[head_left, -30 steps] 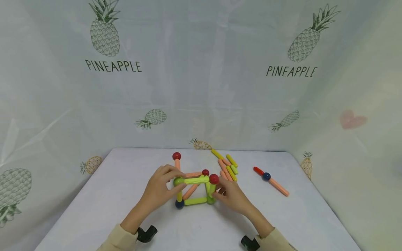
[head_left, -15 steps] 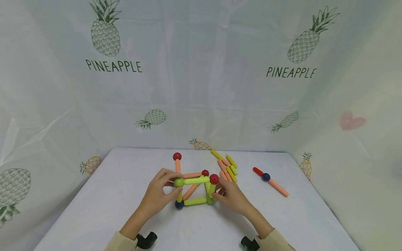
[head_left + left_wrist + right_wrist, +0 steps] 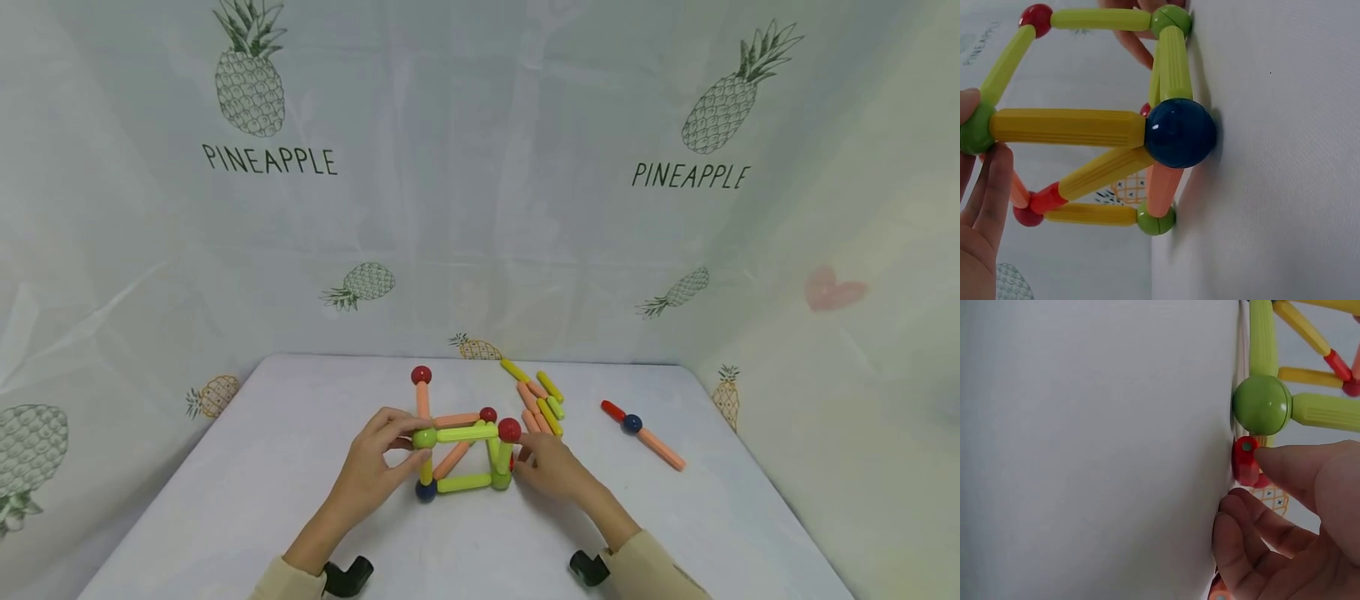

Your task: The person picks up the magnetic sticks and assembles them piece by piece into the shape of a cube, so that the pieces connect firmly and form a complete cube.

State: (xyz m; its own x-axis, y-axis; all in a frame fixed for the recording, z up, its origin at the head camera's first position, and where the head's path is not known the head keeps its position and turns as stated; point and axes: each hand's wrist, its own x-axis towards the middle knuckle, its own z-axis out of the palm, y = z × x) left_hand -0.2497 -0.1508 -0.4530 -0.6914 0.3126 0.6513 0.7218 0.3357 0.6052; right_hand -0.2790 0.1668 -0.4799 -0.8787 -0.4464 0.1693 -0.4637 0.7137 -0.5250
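A frame of magnetic sticks and balls stands on the white table. My left hand (image 3: 380, 458) pinches its upper green ball (image 3: 424, 438) between thumb and fingers; a yellow stick (image 3: 1066, 127) runs from that ball to the dark blue ball (image 3: 1180, 133) on the table. At the frame's right, my right hand (image 3: 553, 467) is low by the table, thumb and fingertips around a short red stick (image 3: 1245, 464). This stick lies close to the lower green ball (image 3: 1262, 404); its far part is hidden. Above the right hand sits a red ball (image 3: 509, 430) atop a green stick.
Behind the right hand lies a group of loose orange, yellow and green sticks (image 3: 542, 406). Farther right, a red stick, a blue ball (image 3: 632, 423) and an orange stick form a line. A pineapple-print cloth (image 3: 480, 208) hangs behind the table.
My left fingers have shifted slightly on the green ball. My right hand has moved off the frame's upright green stick and down, and a red stick now shows at its fingertips.
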